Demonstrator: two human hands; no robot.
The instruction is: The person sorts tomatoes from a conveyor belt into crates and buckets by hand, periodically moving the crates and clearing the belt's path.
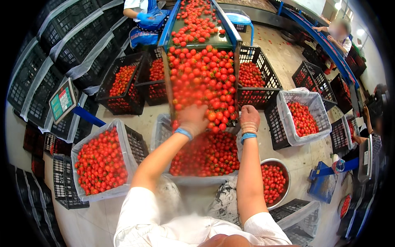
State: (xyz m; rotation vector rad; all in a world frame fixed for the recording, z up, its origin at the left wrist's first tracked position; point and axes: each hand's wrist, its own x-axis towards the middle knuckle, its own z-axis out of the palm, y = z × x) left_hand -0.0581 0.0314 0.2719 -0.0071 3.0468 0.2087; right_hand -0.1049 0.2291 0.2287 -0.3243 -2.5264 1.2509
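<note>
Small red cherry tomatoes (209, 72) cover the lower end of a sloping metal chute (237, 61) in front of me. My left hand (193, 119), gloved and banded in blue at the wrist, rests among the tomatoes at the chute's lip; blur hides its fingertips. My right hand (250, 119), gloved the same way, is curled beside the chute's lower right edge. Whether it grips that edge or the liner is not visible. Directly below, a crate with a pale plastic liner (200, 180) stands between my knees, holding many tomatoes.
Lined crates of tomatoes stand left (129, 154) and right (280, 123). A metal basin (287, 173) is by my right knee. A weighing-scale display (63, 100) rises at left before stacked black crates (77, 37). A blue-gloved person (145, 18) sits beside the chute; others are at right.
</note>
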